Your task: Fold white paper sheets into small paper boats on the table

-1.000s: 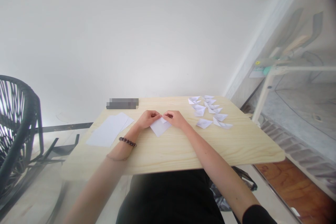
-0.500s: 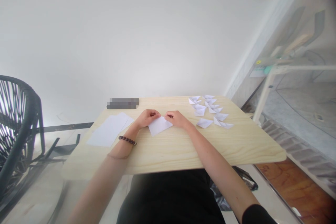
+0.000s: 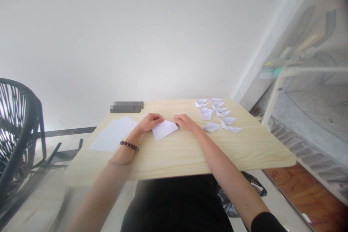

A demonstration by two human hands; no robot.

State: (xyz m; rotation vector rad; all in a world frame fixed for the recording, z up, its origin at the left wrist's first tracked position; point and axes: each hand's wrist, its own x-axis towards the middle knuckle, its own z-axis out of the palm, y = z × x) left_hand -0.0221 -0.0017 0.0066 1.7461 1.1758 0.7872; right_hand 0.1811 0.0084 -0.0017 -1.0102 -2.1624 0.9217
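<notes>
Between my hands a folded white sheet of paper (image 3: 164,130) lies near the middle of the table, one corner pointing toward me. My left hand (image 3: 151,122) is closed on its upper left edge, thumb on top. At the right corner of the paper, my right hand (image 3: 185,121) has its fingers curled together and pinches the edge. Several folded white paper boats (image 3: 228,124) stand in a group to the right of my right hand. Flat white sheets (image 3: 111,136) lie left of my left wrist, partly overlapping.
The light wooden table (image 3: 174,163) stands against a white wall. A blurred-out dark object (image 3: 126,107) rests at its back left. A dark woven chair (image 3: 20,127) is on the left. On the right is a white metal frame (image 3: 274,98).
My left hand has shifted slightly left along with the paper. My right hand's fingers have moved a little along the paper's right side, staying close to its corner.
</notes>
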